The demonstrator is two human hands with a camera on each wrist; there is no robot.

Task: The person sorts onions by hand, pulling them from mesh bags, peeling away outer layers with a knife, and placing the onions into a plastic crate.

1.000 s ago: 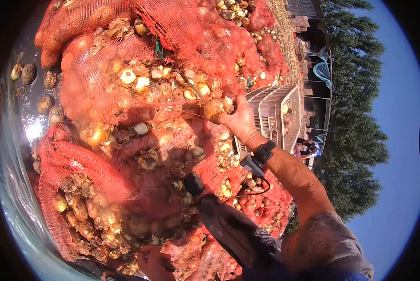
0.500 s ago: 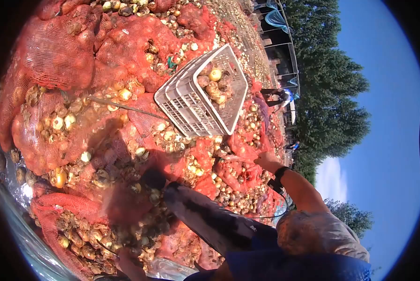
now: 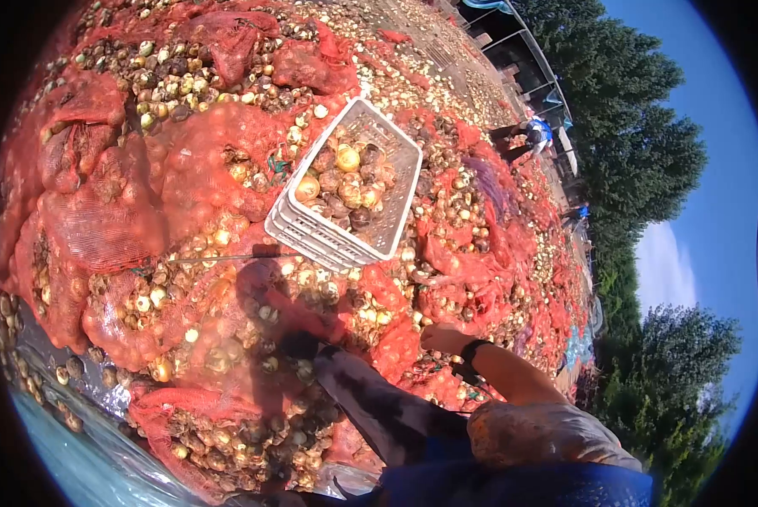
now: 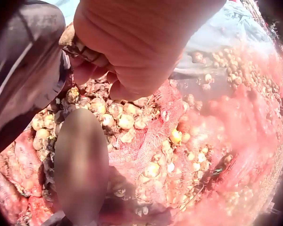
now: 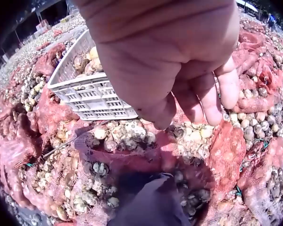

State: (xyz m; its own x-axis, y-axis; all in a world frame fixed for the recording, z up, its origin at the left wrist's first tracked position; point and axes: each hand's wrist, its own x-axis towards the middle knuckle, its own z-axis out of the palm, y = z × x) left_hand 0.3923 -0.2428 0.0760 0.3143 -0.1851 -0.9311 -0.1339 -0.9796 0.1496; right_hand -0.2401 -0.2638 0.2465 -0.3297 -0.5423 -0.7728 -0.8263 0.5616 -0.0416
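Right wrist view: my right grip (image 5: 174,61) hangs over the pile, fingers slack, slightly bent and holding nothing. Left side, my left grip (image 4: 137,42) is curled round a brown object (image 4: 76,45) (mostly behind my own hand, so can't tell whether it's an onion). There are loose onions (image 5: 129,134) below my right grip, lying among red mesh bags (image 5: 228,153); crated onions (image 3: 348,158) sit in the pale slatted crate (image 5: 96,96), ahead and to the left.

Handling, my judgement: each onion should be light, firm and roundish, easy for a single hand. Dry papery skin will probably slide or flake off, so hold round the widest part, thumb opposite fingers, never by loose skin. Darker ones may be soft or bruised; squeeze those gently. Mesh is limp and likely to snag fingertips; a full bag would be heavy and sag, so bunch a good fistful of net. Crate looks stiff but weighty with its load: take the rim on opposite sides, keep it level.
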